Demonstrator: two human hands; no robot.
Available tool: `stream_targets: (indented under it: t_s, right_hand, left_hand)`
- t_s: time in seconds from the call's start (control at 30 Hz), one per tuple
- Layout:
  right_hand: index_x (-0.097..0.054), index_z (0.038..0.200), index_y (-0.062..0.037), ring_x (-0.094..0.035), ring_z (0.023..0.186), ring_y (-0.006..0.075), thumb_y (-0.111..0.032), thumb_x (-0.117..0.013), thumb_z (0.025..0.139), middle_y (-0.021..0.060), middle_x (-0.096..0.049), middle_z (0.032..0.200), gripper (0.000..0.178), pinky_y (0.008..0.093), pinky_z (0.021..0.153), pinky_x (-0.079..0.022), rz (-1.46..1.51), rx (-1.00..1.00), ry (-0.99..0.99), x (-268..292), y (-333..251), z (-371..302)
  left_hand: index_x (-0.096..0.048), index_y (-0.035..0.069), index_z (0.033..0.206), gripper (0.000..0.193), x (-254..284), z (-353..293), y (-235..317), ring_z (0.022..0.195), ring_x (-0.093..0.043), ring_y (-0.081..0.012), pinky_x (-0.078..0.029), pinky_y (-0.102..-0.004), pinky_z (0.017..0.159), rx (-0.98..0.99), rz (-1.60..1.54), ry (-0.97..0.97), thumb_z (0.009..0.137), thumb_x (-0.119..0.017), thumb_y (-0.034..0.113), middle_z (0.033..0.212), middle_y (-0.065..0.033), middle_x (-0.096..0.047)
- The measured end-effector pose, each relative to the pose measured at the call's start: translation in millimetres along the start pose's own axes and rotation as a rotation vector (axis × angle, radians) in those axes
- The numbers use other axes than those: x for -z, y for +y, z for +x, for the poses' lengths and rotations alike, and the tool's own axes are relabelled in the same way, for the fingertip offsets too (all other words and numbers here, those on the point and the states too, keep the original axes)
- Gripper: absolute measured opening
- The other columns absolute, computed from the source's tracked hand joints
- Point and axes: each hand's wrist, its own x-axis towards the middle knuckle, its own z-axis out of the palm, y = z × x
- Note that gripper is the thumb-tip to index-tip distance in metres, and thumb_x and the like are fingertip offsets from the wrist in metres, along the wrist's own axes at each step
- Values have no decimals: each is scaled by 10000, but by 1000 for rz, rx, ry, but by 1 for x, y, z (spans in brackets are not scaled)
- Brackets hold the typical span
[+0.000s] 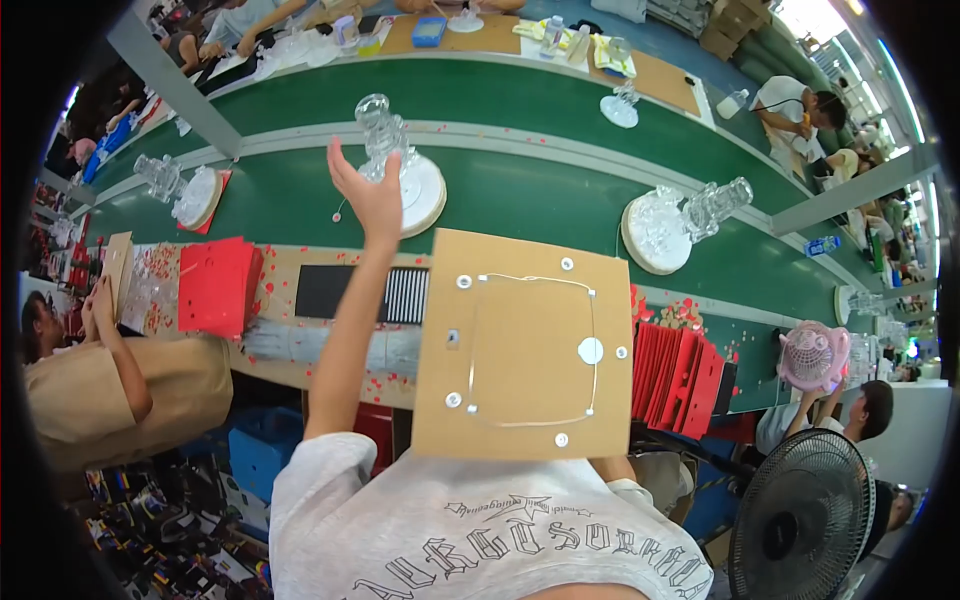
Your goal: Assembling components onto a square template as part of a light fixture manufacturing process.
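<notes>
Nearest the camera in the head view, a square brown cardboard panel (535,345) is seen raised before a pale printed shirt (490,545), between two stocks of red pieces; on its face a wire loop (530,424) is fastened at the corners and a white disc (591,351) is set at the loop's right side, so work on this face is judged well advanced; whether anything is left to be added cannot be told.

Of the hands, the right hand is concealed behind the panel, and its grip cannot be told; the left hand (370,200) is stretched over the green conveyor belt (530,185), its fingers spread and nothing seen clasped, just beside a clear ornate article (372,118) mounted on a white round base (427,195); contact cannot be made out.

On the near counter (282,290), red sheets (213,288) are stacked at left and red panels (680,375) are ranked closely at right, seemingly not yet used; on the far counter (652,85), what appears to be yellow liquid is held in a clear cup (370,45), while a bottle's (552,36) contents cannot be made out; cardboard boxes (735,25) are piled beyond, their insides hidden.
</notes>
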Motion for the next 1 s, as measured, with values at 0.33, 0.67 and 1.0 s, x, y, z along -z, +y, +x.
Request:
stream_targets:
  t_s: [0.33,0.67,1.0]
  right_hand:
    - [-745,1026,-83,-687,908,314,-237,-793,639,113,-711,842,419,422,951,-446,-855,234,-45,38,-88,127]
    - [-798,1010,-213,-722,1007,217,-226,-661,909,9,-770,1038,171,539,994,-387,-1764,120,-372,-60,63,283]
    - [-524,1432,-7,-565,1306,312,-362,-458,1068,218,-605,1389,513,413,1118,-410,277,221,-395,-111,-79,81]
  left_hand:
    - [-668,1,1185,599,-17,72,-49,1011,-713,-294,-527,-372,924,110,20,-328,707,-898,280,1106,-187,-737]
    - [-608,-49,1273,548,172,82,86,1106,-672,-302,-529,-399,985,-444,-344,-329,759,-793,0,1190,-169,-658]
    - [-430,8,1486,748,284,-13,60,1332,-499,-393,-388,-557,1136,21,-770,313,913,-587,464,1455,-193,-519]
